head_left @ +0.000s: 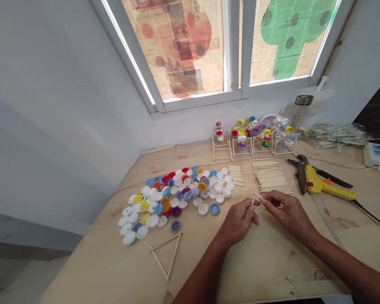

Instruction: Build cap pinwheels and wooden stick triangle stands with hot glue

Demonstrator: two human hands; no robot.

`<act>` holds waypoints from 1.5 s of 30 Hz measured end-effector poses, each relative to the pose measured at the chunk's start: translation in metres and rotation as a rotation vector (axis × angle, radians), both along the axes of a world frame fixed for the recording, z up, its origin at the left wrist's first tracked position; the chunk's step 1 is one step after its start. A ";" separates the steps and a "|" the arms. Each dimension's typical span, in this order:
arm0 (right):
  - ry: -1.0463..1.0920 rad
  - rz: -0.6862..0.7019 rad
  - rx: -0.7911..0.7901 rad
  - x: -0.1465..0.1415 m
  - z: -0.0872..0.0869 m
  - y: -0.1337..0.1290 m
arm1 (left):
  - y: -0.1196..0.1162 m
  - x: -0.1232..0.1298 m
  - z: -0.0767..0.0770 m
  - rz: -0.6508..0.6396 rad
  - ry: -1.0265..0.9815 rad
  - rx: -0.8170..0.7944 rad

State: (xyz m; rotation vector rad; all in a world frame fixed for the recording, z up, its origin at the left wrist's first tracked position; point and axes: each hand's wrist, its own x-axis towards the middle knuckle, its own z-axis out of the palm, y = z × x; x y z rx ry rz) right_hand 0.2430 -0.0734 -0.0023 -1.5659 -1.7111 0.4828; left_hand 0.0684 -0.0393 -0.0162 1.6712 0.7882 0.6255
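Note:
My left hand (242,218) pinches a short wooden stick (253,198) that points upward. Close beside it on the right, my right hand (280,207) holds a second wooden stick (259,196) between thumb and fingertips. The two sticks come together at their upper ends; whether they are joined cannot be made out. Behind the hands lies a pile of wooden sticks (270,176). A triangle of sticks (175,256) rests on the table to the left, below many coloured bottle caps (166,208).
A yellow glue gun (329,187) and black-handled pliers (301,175) lie right of the hands. Stick frames with cap wheels (221,147) line the back near a bottle (303,109). A bag of sticks (342,136) and a white power strip (377,156) are at the far right.

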 end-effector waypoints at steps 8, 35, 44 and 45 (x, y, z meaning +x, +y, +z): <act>0.035 -0.018 -0.108 0.000 -0.006 -0.005 | -0.007 0.003 0.006 0.138 0.173 0.049; -0.489 0.095 -0.186 0.003 -0.011 -0.061 | -0.067 -0.019 -0.002 0.365 0.683 0.487; -0.426 0.099 -0.093 0.004 -0.013 -0.066 | -0.065 -0.026 -0.002 0.370 0.588 0.466; -0.436 0.082 -0.067 0.004 -0.012 -0.066 | -0.064 -0.026 -0.002 0.374 0.597 0.483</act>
